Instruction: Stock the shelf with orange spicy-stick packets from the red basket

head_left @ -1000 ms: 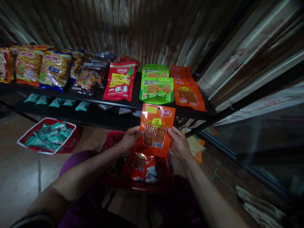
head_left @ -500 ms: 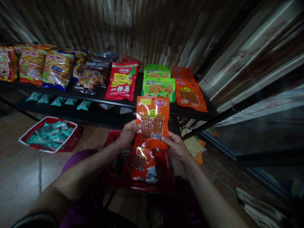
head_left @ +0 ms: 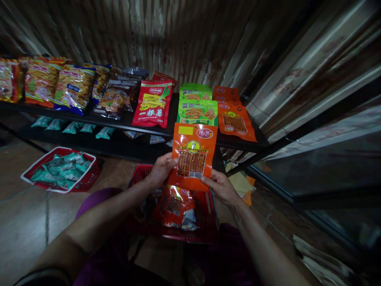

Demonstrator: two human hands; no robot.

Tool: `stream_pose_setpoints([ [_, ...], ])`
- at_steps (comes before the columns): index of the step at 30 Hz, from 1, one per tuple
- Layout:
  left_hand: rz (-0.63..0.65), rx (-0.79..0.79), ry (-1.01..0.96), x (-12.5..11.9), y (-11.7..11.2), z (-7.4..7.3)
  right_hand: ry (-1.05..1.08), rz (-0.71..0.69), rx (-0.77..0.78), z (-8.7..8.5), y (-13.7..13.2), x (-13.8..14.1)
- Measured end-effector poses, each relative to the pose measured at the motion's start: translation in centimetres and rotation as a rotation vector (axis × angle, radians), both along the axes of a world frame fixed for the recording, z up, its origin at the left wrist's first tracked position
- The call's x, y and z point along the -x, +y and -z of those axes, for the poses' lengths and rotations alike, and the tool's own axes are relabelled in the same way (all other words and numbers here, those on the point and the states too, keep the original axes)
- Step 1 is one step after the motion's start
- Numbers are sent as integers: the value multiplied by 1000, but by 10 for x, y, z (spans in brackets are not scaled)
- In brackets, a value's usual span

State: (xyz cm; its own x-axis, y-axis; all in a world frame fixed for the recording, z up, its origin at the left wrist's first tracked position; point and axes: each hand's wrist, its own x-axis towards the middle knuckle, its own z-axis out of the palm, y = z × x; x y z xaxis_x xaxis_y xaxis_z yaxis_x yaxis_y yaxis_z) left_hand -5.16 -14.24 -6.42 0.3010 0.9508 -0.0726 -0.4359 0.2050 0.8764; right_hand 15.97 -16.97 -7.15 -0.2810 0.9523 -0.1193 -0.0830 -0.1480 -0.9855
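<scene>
Both hands hold an orange snack packet (head_left: pixel 193 155) upright in front of the black shelf (head_left: pixel 125 121). My left hand (head_left: pixel 160 170) grips its left edge, thumb on the front. My right hand (head_left: pixel 218 184) pinches its lower right corner. Below the packet, a red basket (head_left: pixel 205 234) rests on my lap and holds more orange packets (head_left: pixel 175 204). On the shelf's right end lies a stack of matching orange packets (head_left: pixel 235 121), beside green packets (head_left: pixel 198 109) and a red packet (head_left: pixel 153 105).
Further left on the shelf lie dark and yellow snack bags (head_left: pixel 74 87). Small teal packets (head_left: pixel 71 128) line the lower shelf. A second red basket (head_left: pixel 61 169) of teal packets sits on the tiled floor at left. A corrugated metal wall stands behind; a glass panel (head_left: pixel 321 167) is at right.
The orange packet has been lifted slightly and straightened from a tilt. My right hand slid from its right edge down to the lower right corner. My left hand stays on the left edge.
</scene>
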Motion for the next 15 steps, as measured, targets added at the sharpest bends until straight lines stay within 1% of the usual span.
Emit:
stream_pose_setpoints([
  [7,-8,-13,15,0,-5,-5,7,-6,0,-1,-3,-2],
  [15,-15,-41,-3,2,-3,-6,-1,-7,-2,-1,-1,1],
])
